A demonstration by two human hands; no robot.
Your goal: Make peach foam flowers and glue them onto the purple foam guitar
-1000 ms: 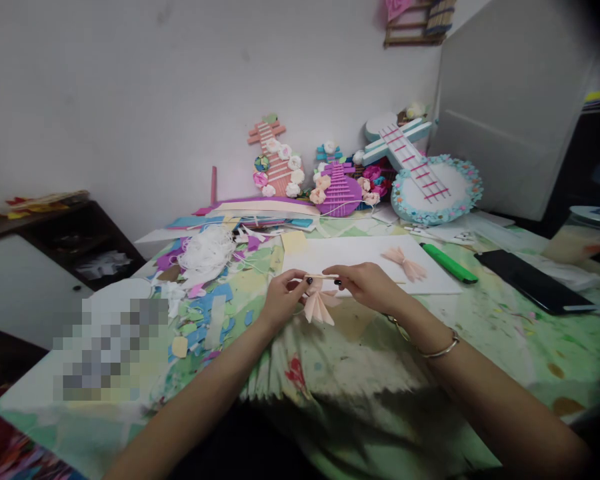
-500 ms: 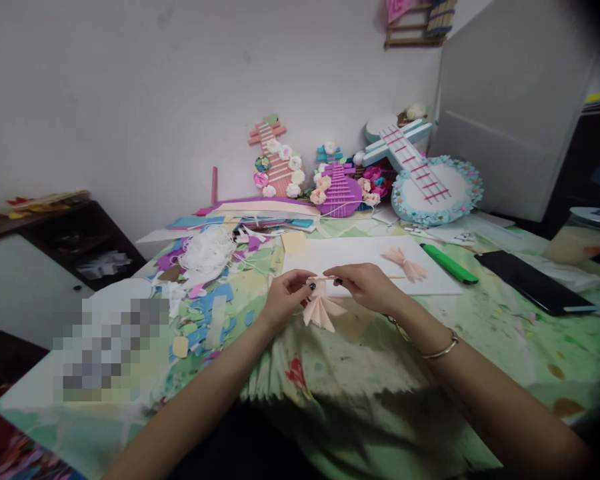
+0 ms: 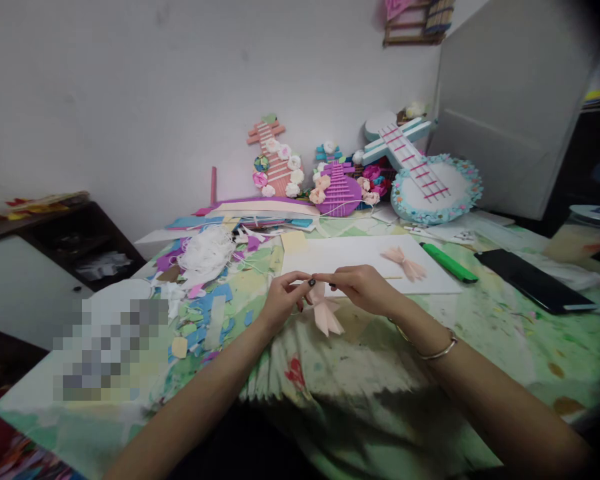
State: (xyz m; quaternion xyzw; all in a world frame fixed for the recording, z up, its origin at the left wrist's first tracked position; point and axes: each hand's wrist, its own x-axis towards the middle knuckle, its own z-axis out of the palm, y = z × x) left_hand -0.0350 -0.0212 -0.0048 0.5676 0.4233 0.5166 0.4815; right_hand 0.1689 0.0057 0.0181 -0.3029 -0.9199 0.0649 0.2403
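Between my hands hangs a peach piece of pleated paper, gathered at the top and fanned out below. My left hand pinches its gathered top between thumb and fingers. My right hand is closed, its index fingertip meeting the left fingers above the paper. Out from behind the right hand sticks the end of a thin wooden stick; the rest is hidden by the fingers. A second peach paper piece, pinched near one end, lies on the white board beyond my right hand.
Right of the board lie a green utility knife and a black phone. White string and coloured scraps cover the left side. Decorated model instruments, one purple and one light blue, lean against the wall.
The pleated paper has swung slightly right and lower, and its folds hang closer together. My right fingers have shifted towards the left hand, covering more of the stick.
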